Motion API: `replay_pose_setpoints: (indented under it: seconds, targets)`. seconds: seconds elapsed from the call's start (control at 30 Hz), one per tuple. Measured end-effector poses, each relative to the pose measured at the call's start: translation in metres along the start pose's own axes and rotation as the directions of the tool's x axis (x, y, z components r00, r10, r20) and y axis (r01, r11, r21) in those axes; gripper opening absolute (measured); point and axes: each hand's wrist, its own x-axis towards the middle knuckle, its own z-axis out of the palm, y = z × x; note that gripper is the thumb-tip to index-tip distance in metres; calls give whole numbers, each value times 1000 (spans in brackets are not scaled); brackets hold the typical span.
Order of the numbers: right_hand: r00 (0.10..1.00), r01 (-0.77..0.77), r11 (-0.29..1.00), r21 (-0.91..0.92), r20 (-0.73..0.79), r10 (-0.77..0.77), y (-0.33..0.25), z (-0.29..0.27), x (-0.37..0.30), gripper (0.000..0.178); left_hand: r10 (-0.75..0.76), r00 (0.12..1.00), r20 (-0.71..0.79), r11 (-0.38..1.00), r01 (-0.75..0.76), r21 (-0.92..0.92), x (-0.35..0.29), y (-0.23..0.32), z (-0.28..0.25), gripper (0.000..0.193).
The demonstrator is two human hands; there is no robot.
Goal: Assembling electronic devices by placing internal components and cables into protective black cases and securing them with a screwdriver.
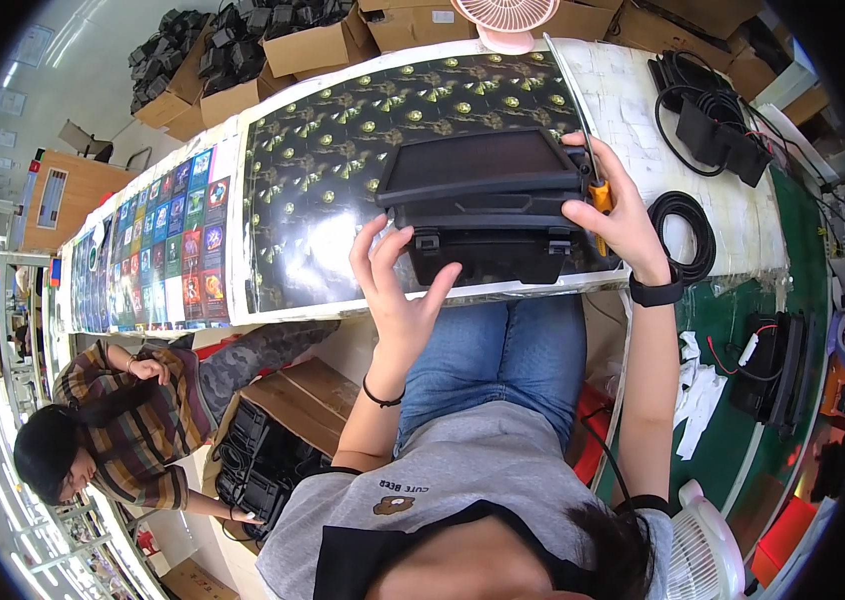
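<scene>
A black plastic case (pixel 491 210) with a flat dark panel on top sits at the table's near edge, latches on its front facing me. Beside its left front corner is my left hand (pixel 398 285), fingertips at the latch and thumb against the front wall. My right hand (pixel 623 215) grips the right end, thumb in front and fingers at the back corner. A long screwdriver with an orange-yellow handle (pixel 601 196) runs between this hand and the case; my thumb covers part of the handle, and I cannot tell whether the hand holds it.
A black cable coil (pixel 685 235) lies right of my right wrist. Farther right are corded black units (pixel 723 135). A pink fan (pixel 508 22) stands at the back, near cardboard boxes (pixel 318 48). At lower left, a person (pixel 133 420) reaches into a box of black units (pixel 258 455).
</scene>
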Motion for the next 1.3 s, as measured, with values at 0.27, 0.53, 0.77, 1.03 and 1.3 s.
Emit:
replay_pose_setpoints:
  seconds: [0.27,0.53,0.77,1.03,1.3]
  targets:
    - [988,136,990,-40,-75,-138,11,5,-1,69,177,972,-154,983,-168,68,5,-4,4,45]
    - [998,49,999,14,-38,-48,1,3,-10,72,548,836,-1,781,-512,358,12,32,8,29]
    - [993,111,993,48,-39,-110,7,6,-7,70,392,914,108,790,-394,469,16,56,55,28]
    - [991,132,991,29,-38,-130,5,4,-7,69,427,903,53,801,-405,440,13,49,55,29]
    - [992,123,992,38,-33,-122,7,3,-7,69,380,924,45,824,-361,437,12,51,61,29]
